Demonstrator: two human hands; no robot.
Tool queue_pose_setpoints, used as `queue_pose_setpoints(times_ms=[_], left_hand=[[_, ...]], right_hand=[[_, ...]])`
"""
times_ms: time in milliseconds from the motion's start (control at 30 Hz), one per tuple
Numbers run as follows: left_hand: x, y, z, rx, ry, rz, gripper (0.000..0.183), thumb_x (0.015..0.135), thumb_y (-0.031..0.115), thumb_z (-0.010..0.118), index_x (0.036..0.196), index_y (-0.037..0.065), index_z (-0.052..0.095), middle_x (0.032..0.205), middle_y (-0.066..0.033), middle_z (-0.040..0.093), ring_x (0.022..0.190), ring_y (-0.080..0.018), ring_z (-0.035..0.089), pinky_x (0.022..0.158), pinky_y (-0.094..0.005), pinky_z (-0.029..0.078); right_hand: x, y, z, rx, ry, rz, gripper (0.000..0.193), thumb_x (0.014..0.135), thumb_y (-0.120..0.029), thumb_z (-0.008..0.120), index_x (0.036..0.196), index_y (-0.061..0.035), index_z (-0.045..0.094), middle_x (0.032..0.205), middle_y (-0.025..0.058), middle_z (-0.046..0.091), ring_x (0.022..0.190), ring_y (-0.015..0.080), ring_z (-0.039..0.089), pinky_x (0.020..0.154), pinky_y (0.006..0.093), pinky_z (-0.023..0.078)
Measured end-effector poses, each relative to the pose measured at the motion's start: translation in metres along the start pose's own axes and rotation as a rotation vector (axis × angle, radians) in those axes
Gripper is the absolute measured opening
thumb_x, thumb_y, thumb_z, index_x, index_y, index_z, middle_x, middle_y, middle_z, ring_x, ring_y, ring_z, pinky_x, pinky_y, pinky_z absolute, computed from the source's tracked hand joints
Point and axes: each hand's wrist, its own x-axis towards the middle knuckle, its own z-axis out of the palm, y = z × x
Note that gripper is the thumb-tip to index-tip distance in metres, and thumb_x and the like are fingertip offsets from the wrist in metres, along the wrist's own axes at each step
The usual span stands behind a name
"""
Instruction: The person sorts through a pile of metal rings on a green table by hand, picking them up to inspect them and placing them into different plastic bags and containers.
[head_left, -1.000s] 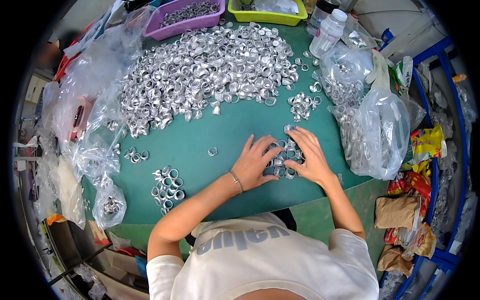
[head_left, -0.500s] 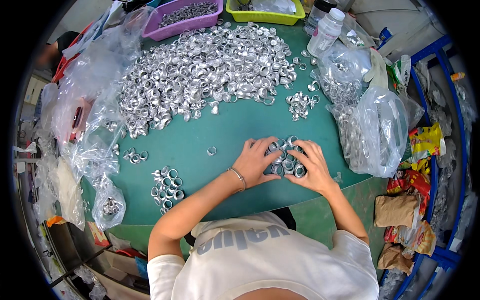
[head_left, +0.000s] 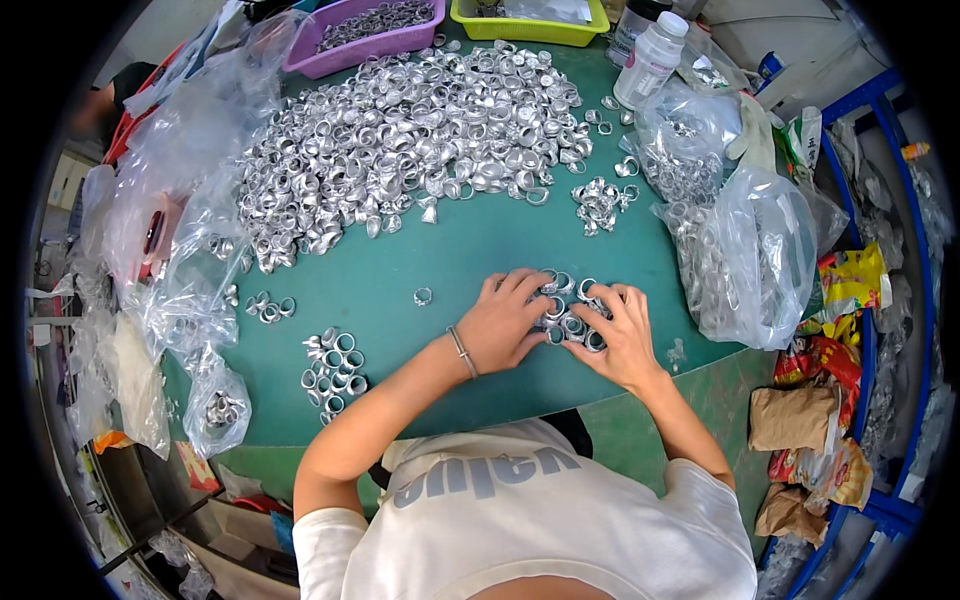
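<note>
Between my hands, on the green tabletop, sits a tight cluster of silver metal rings [head_left: 572,322]. My left hand [head_left: 505,318], with a bangle at the wrist, curls its fingers and thumb around the cluster's left side. Against the right side, my right hand [head_left: 622,335] presses bent fingertips and thumb onto the rings. Fingers partly hide the cluster. A single ring [head_left: 423,296] lies left of my left hand. Further left is a grouped batch of rings [head_left: 334,372] near the table edge, with a few rings [head_left: 270,308] above it.
A large heap of rings [head_left: 400,150] covers the far table, with a small pile [head_left: 598,205] to its right. Behind stand a purple basket [head_left: 365,45], a yellow-green tray [head_left: 530,30] and a white bottle [head_left: 650,62]. Plastic bags [head_left: 765,260] line both sides.
Both hands have shifted slightly, staying around the cluster. The rings between them have moved a little, and more of those at the far side show.
</note>
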Motion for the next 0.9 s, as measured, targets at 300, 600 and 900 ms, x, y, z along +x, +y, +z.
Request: queue_pose_setpoints(times_ms=[300, 600, 900], left_hand=[[-0.003, -0.002, 0.008, 0.156, 0.046, 0.01, 0.039, 0.073, 0.01, 0.069, 0.108, 0.01, 0.052, 0.12, -0.0114, 0.049, 0.117, -0.0303, 0.045, 0.09, -0.0455, 0.037], [-0.004, -0.009, 0.02, -0.008, 0.288, -0.086, 0.036, 0.075, 0.005, 0.069, 0.106, 0.007, 0.05, 0.116, -0.0143, 0.051, 0.106, -0.0337, 0.05, 0.087, -0.0398, 0.042], [0.01, -0.019, 0.012, -0.898, 0.757, -0.524, 0.025, 0.085, -0.003, 0.062, 0.105, 0.001, 0.048, 0.108, -0.0107, 0.056, 0.097, -0.0173, 0.059, 0.084, -0.027, 0.046]], right_hand=[[0.003, -0.006, -0.002, -0.002, -0.032, 0.038, 0.045, 0.058, -0.022, 0.079, 0.1, -0.0126, 0.067, 0.113, 0.0074, 0.052, 0.099, 0.0297, 0.047, 0.087, 0.0432, 0.036], [0.005, -0.006, 0.003, 0.009, 0.02, 0.005, 0.037, 0.06, -0.015, 0.074, 0.095, -0.0093, 0.064, 0.115, 0.0064, 0.053, 0.1, 0.0312, 0.047, 0.084, 0.0437, 0.038], [0.009, -0.018, 0.001, -0.069, -0.061, 0.023, 0.032, 0.068, -0.021, 0.073, 0.097, -0.0111, 0.062, 0.112, 0.0085, 0.05, 0.101, 0.0327, 0.045, 0.085, 0.0454, 0.036]])
